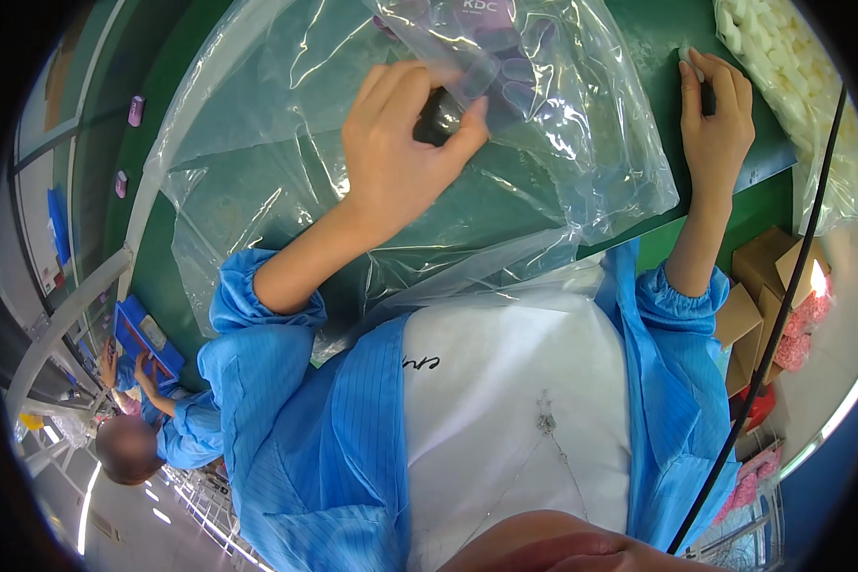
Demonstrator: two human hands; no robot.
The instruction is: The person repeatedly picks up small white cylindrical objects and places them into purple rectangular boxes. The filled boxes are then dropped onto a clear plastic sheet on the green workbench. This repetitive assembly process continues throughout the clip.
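- Clear bag: lying on the green table in front of the person, lower edge against the shirt. Purple pieces show through its upper part.
- Handling, my read: film is light, limp, slippery, easy to crease or tear. Purple pieces look small and stiff, likely prone to roll; weight unclear.
- Grip: gathered film near the edge beats one flat layer; pieces by the sides, not the ends.
- Left hand: fingers curled at the film, round a dark rounded patch. Can't tell if they grasp film or an object.
- Right hand: off the bag, fingers bent, tips close together; can't tell if anything's pinched.
- In the way: glare and folds hide the pieces. Bag of pale foam bits crowds the right hand; black cable crosses lower right, past cardboard boxes.
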